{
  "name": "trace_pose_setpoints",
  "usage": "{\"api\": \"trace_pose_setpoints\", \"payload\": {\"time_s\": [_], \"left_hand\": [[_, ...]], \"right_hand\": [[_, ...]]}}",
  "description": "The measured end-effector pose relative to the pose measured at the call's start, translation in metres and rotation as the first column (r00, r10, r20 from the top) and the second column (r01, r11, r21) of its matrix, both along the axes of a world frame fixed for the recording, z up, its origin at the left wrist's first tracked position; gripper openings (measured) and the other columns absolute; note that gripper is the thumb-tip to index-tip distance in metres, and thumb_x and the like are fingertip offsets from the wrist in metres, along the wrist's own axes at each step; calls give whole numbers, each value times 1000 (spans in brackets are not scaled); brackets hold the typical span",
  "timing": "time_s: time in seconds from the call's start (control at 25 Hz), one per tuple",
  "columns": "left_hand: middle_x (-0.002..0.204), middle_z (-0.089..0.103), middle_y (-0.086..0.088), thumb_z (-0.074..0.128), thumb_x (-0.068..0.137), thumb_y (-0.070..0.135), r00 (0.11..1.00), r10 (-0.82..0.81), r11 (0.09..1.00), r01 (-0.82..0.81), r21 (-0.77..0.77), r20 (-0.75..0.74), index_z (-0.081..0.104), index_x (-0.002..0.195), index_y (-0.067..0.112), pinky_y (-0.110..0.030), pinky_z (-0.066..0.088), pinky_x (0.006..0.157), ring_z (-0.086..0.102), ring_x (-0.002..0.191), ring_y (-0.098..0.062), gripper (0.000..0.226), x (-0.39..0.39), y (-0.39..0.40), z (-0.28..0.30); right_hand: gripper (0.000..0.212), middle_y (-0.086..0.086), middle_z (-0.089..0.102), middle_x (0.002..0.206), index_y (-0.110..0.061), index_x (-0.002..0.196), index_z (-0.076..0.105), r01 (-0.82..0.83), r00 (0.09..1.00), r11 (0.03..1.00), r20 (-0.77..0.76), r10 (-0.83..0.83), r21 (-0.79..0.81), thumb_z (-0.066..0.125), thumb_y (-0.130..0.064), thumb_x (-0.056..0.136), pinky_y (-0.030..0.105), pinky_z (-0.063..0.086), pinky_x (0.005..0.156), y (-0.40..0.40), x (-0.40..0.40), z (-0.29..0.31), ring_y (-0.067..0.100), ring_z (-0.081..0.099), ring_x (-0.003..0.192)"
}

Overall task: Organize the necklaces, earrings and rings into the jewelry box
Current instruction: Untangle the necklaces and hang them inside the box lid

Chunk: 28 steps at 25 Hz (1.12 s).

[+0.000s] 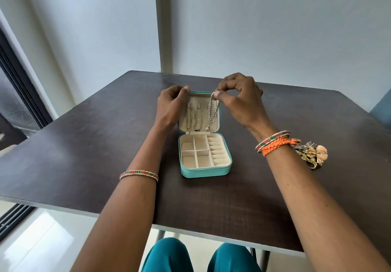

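Pinching the top of a beaded silver necklace between thumb and fingertips, the right hand holds it at the upper right corner of the open lid of a teal jewelry box. That necklace hangs down the cream lining of the lid, which stands upright on the far side of the box. To its left, 2 more chains hang side by side inside the lid. The left hand grips the lid's upper left corner, fingers curled over its edge. Near the person, the box's base lies flat on the dark table, showing 4 square compartments on the left and a column of ring rolls on the right. A heap of gold-coloured jewelry sits on the table to the right, just beyond the right wrist and well apart from the box.
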<state>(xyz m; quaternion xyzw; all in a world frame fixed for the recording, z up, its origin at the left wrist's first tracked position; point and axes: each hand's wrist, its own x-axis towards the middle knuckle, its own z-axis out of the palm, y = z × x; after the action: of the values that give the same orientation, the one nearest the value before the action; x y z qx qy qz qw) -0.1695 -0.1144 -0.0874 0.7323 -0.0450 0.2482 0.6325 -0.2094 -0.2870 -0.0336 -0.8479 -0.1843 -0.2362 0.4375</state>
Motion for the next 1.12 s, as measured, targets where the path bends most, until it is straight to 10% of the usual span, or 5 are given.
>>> {"api": "trace_pose_setpoints", "payload": {"time_s": [0.32, 1.12], "left_hand": [[60, 51, 4, 54, 84, 35, 998, -1, 1000, 1, -3, 66, 63, 72, 6, -27, 35, 57, 43, 59, -10, 32, 1, 0, -1], [62, 55, -1, 51, 79, 52, 996, 9, 999, -14, 51, 94, 65, 75, 5, -32, 38, 56, 47, 60, -14, 49, 6, -2, -7]], "right_hand": [[8, -10, 58, 104, -24, 77, 69, 144, 985, 964, 131, -116, -224, 65, -29, 81, 26, 12, 78, 8, 13, -22, 12, 40, 112], [9, 0, 64, 124, -30, 88, 76, 411, 875, 834, 416, -248, -368, 74, -30, 79, 44, 22, 97, 8, 20, -40, 28, 51, 118]]}}
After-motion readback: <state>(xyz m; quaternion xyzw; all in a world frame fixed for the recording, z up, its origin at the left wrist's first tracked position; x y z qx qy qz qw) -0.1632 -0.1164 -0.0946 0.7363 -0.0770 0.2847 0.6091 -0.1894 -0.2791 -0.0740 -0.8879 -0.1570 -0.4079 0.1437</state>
